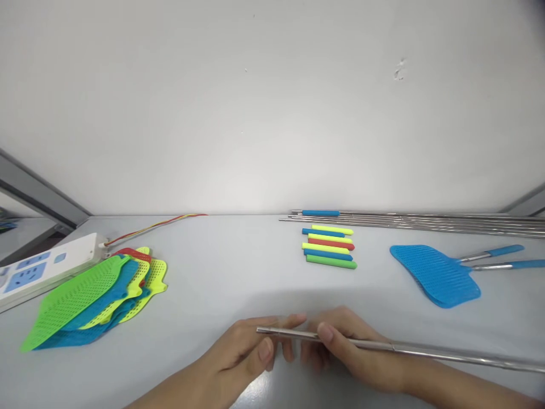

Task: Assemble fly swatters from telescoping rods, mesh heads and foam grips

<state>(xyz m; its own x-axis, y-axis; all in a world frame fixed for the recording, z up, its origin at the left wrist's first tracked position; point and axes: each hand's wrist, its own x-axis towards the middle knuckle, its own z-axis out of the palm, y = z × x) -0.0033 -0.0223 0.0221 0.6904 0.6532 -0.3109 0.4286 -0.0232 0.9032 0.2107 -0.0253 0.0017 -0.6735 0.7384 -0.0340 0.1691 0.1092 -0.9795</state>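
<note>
Rod (417, 350), handles (330, 244) perhaps touching, power strip (79, 253)

It looked like a small assembly workshop to me. A grey table (221, 267) stretched across the frame against a plain, chipped wall (255, 125), with a metal frame (42, 193) at the left edge. Parts lay sorted by kind: mesh heads (80, 292) piled at lower left, coloured grips (330, 243) lined up right of centre, thin rods (426, 222) along the wall. Two blue swatters (438, 275) lay at right, a power strip (76, 255) at far left.
</note>
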